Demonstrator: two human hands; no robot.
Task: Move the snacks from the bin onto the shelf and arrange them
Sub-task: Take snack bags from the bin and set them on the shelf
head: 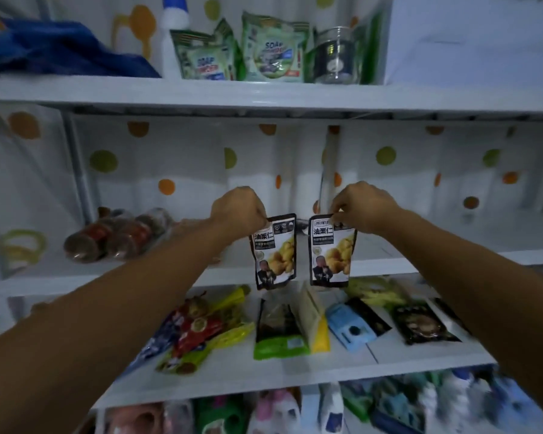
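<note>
Two matching black-and-white snack pouches with yellow chestnuts printed on them hang upright in front of the middle shelf (452, 258). My left hand (237, 211) pinches the top corner of the left pouch (275, 252). My right hand (362, 206) pinches the top edge of the right pouch (331, 252). The pouches are side by side, a small gap apart, their lower ends dangling over the shelf's front edge. The bin is not in view.
Clear-wrapped round snacks (116, 234) lie at the left of the middle shelf. The shelf below (295, 374) carries several snack packets. The top shelf holds soap pouches (273, 48), a glass jar (334, 56) and blue cloth (60, 51). Bottles stand at the bottom.
</note>
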